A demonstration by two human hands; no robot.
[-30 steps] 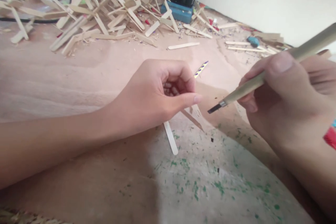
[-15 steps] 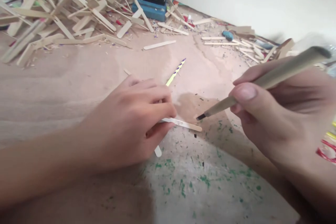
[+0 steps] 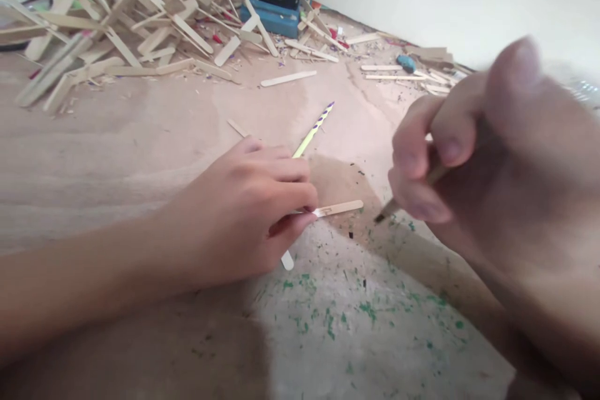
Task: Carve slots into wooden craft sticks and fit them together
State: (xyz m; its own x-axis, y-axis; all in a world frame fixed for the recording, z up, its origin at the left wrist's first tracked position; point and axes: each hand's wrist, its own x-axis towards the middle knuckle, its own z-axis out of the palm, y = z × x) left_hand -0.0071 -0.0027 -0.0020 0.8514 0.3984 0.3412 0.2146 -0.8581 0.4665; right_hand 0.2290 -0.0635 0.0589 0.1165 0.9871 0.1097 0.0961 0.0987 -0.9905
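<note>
My left hand (image 3: pixel 244 206) rests on the tabletop, its thumb and index finger pinching a wooden craft stick (image 3: pixel 344 207). The stick's free end points right and bears a small brownish mark or cut near my fingertips. Another pale stick end (image 3: pixel 287 260) pokes out below that hand, the rest hidden. My right hand (image 3: pixel 473 156), blurred, is closed around a slim tan tool (image 3: pixel 387 209) with a dark tip. That tip hangs just right of the craft stick, apart from it. Beyond my left hand lies a yellow pencil (image 3: pixel 313 129) with purple spots, partly covered.
A big heap of craft sticks (image 3: pixel 154 19) fills the back left. At the back stands a black object on a blue base (image 3: pixel 276 17). More sticks and a blue lump (image 3: pixel 405 63) lie along the white wall. Green flecks (image 3: pixel 370 310) dot the wooden table (image 3: pixel 94 156).
My right hand has rolled over, so the tool's handle is now mostly hidden, and its tip has moved slightly right and down. The held craft stick's free end has swung upward.
</note>
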